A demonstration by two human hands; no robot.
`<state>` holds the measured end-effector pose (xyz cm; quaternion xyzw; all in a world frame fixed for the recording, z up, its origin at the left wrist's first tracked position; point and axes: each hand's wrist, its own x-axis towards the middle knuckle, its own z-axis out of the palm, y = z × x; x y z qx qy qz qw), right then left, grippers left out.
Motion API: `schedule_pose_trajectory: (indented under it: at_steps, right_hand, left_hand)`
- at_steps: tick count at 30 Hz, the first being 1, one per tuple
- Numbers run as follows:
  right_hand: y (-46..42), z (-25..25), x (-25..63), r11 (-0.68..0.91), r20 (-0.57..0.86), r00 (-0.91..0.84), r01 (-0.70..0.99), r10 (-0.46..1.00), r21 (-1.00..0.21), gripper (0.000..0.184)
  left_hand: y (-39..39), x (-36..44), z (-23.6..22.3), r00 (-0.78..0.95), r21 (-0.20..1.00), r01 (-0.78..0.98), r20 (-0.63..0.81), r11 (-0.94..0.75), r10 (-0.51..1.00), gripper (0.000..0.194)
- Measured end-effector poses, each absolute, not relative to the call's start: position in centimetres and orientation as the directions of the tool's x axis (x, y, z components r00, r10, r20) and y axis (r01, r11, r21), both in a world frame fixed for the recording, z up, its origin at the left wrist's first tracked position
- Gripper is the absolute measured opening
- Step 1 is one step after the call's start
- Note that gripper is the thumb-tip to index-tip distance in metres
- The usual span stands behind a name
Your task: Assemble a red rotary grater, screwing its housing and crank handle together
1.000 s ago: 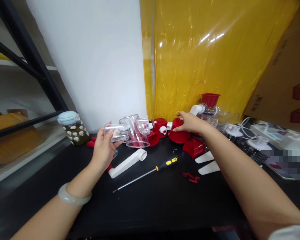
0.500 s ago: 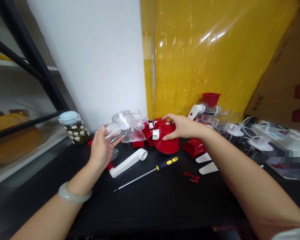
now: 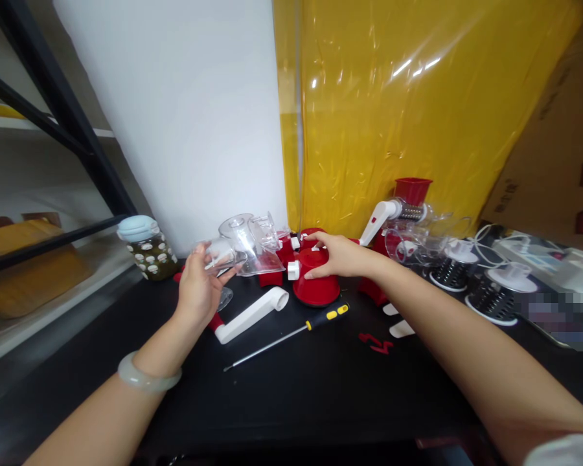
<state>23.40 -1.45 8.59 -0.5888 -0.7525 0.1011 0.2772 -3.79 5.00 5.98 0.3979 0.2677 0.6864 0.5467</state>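
Observation:
My left hand (image 3: 200,279) is closed around one end of a clear plastic grater housing (image 3: 247,243), which it holds tilted over the table's left side. My right hand (image 3: 337,257) grips the top of a red suction base (image 3: 315,285) that has a white knob (image 3: 294,270) on its left. A white crank handle (image 3: 252,315) with a red grip lies in front of the housing. Beside the base rests a screwdriver (image 3: 291,335) with a black and yellow handle. More red parts (image 3: 271,278) sit behind the housing, partly hidden.
At the left stands a jar (image 3: 146,249) with a pale blue lid. An assembled grater (image 3: 403,213) and black drum blades (image 3: 496,299) stand at the right. Small red pieces (image 3: 376,343) and white strips (image 3: 401,329) lie nearer. A cardboard box (image 3: 539,155) leans at the far right.
My right hand has brought the red suction base left and nearer, toward the housing. In my left hand the clear housing has turned and risen slightly.

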Motion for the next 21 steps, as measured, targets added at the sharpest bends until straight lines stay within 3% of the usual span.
schedule_pose_trajectory:
  at_steps: [12, 21]
  right_hand:
    - [-0.3, 6.6, 22.8, 0.419, 0.416, -0.215, 0.759, 0.884, -0.498, 0.088]
    - [-0.4, 6.3, 22.6, 0.471, 0.414, -0.283, 0.743, 0.865, -0.475, 0.086]
  left_hand:
    - [5.1, -3.8, 5.9, -0.072, 0.818, -0.52, 0.244, -0.245, 0.967, 0.022]
    - [5.1, -3.8, 5.8, -0.072, 0.82, -0.514, 0.251, -0.251, 0.965, 0.021]
